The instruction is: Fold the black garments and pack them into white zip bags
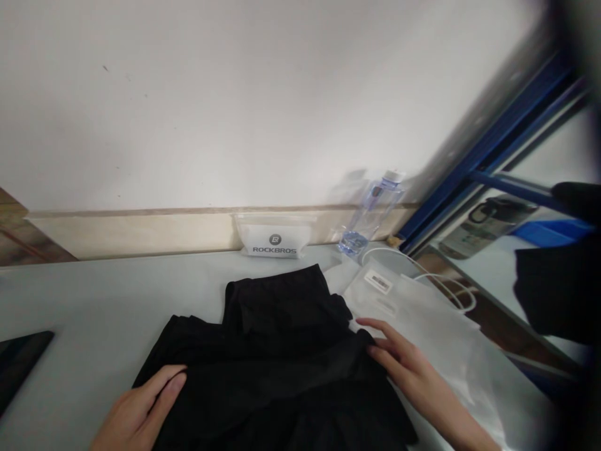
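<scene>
A black cloth garment [282,369] lies in loose folds on the table in front of me, with a smaller folded part [282,300] at its far side. My left hand [141,404] pinches its left edge between thumb and fingers. At the right edge, my right hand [404,357] has its fingers curled on the fabric, the index finger stretched forward beside a small white bit, perhaps a label. The garment's near part runs out of view at the bottom, and its exact kind cannot be made out.
Against the wall stands a clear pouch marked ROCKBROS [275,241], with a clear plastic bottle [370,213] to its right. Translucent plastic bags [422,313] and a white cable [464,294] lie at the right. A dark flat object [23,360] rests at the left; a blue frame [488,144] rises at the right.
</scene>
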Motion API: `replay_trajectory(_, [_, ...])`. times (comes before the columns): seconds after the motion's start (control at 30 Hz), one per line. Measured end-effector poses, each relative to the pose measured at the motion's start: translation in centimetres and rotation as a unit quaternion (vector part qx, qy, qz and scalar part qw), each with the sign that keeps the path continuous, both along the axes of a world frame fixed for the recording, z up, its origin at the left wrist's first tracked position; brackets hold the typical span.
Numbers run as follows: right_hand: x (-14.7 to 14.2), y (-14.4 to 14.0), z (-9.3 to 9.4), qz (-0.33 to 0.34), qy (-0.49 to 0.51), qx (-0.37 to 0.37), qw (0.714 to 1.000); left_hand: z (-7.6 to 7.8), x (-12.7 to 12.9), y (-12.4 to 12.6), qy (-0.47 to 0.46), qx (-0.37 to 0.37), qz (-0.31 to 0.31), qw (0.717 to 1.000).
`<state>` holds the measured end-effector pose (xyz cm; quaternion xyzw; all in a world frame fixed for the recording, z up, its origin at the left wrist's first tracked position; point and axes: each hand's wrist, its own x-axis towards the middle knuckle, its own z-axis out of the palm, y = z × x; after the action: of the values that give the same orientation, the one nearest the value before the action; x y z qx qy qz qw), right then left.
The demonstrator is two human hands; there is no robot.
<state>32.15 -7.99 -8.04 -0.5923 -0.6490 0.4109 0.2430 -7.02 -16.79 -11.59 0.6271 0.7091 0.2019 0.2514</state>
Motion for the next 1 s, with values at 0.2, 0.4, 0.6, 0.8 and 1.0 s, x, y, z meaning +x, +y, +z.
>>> replay_trajectory(0.2, [-1.4,1.7,-1.7,-0.028,-0.087,0.062,0.994,1.7,0.7,2.4,0.080,-0.002,0.004,0.997])
replay_trajectory(0.4, [-1.3,0.5,-1.4,-0.050,-0.209,0.187,0.959,2.0,0.6,1.6,0.251,0.171,-0.022,0.953])
replay_trajectory(0.6, [-5.0,0.0,-0.6,0.090,-0.340,0.449,0.821,4.1,9.7,4.4,0.250,0.377,-0.150,0.879])
replay_trajectory(0.8, [-7.1,1.6,-3.1,0.221,-0.400,0.408,0.790,0.1,13.4,6.0,0.344,0.284,-0.142,0.884])
replay_trajectory(1.0, [-5.5,1.7,-4.4,0.196,-0.419,0.411,0.786,-1.5,9.1,4.6,0.382,0.278,-0.135,0.871])
